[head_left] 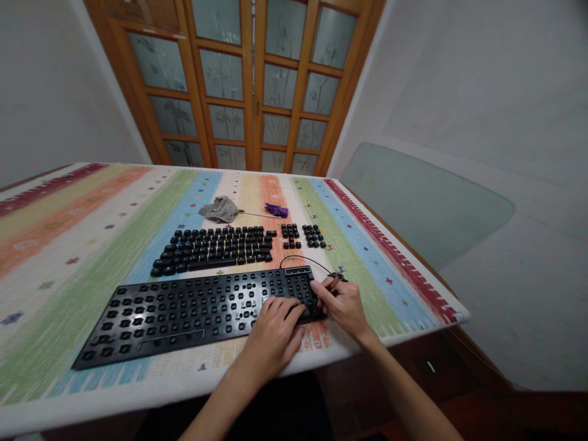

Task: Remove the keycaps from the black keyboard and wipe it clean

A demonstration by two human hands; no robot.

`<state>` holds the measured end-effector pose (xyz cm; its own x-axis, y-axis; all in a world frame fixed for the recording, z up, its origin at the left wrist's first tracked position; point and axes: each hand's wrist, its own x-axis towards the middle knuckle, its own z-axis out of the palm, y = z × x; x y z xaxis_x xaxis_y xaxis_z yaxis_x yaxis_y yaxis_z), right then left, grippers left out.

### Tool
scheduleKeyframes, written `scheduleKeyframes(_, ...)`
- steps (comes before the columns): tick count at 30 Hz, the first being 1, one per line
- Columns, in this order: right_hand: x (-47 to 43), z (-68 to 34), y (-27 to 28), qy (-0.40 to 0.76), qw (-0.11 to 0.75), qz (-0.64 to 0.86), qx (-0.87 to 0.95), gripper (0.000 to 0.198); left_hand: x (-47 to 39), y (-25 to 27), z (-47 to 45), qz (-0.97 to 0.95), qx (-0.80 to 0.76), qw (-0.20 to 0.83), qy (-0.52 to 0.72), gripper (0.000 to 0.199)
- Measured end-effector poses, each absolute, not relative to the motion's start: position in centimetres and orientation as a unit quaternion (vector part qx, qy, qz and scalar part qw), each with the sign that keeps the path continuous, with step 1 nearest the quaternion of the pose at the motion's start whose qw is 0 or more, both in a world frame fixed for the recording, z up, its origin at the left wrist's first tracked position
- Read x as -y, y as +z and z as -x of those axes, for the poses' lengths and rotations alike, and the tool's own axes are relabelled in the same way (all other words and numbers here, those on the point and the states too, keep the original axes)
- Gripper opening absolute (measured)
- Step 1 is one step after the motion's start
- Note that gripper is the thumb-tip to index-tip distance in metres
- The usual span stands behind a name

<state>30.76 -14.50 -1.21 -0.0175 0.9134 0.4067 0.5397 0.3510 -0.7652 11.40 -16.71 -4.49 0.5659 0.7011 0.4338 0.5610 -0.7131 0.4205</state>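
A black keyboard (184,310) without its keycaps lies at a slant near the front of the table, its bare key sockets showing. My left hand (275,324) rests on its lower right part, with the fingers stretched over the sockets and the thumb apart. At the right end, my right hand (343,306) is closed, thumb against curled fingers; anything pinched there is hidden. A thin black cable (305,257) loops from the keyboard's back edge to a dark bundle behind that hand. Beyond the keyboard, loose black keycaps (215,245) are laid out in keyboard order.
Farther back lie a crumpled grey cloth (220,210), a thin rod (260,214) and a purple glove-like thing (276,211). A striped cloth (92,257) covers the table. Wooden glass-paned doors (252,92) stand behind, with a white wall (482,110) on the right.
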Motion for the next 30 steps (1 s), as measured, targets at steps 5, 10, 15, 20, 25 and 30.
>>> scheduleKeyframes(5,13.3,-30.2,-1.6,0.251,0.463,0.539,0.657,0.051,16.6,-4.6,-11.4,-0.879,-0.355,0.109,0.298,0.035)
scheduleKeyframes(10,12.4,-30.8,-1.6,0.338,0.511,0.573,0.544,0.056,16.7,-4.5,-11.3,-0.879,-0.348,0.111,0.307,0.034)
scheduleKeyframes(15,13.0,-31.7,-0.9,0.327,0.538,0.542,0.557,0.051,16.6,-3.8,-11.6,-0.869,-0.353,0.140,0.316,0.032)
scheduleKeyframes(20,14.4,-31.4,0.0,0.248,0.543,0.503,0.625,0.046,16.0,-1.9,-12.7,-0.855,-0.358,0.179,0.331,0.025)
scheduleKeyframes(25,15.4,-31.0,1.0,0.173,0.544,0.482,0.665,0.041,14.8,-0.9,-13.2,-0.872,-0.334,0.152,0.323,0.015)
scheduleKeyframes(30,15.6,-31.2,1.3,0.129,0.539,0.472,0.686,0.039,14.0,-0.7,-12.9,-0.883,-0.315,0.126,0.324,0.011)
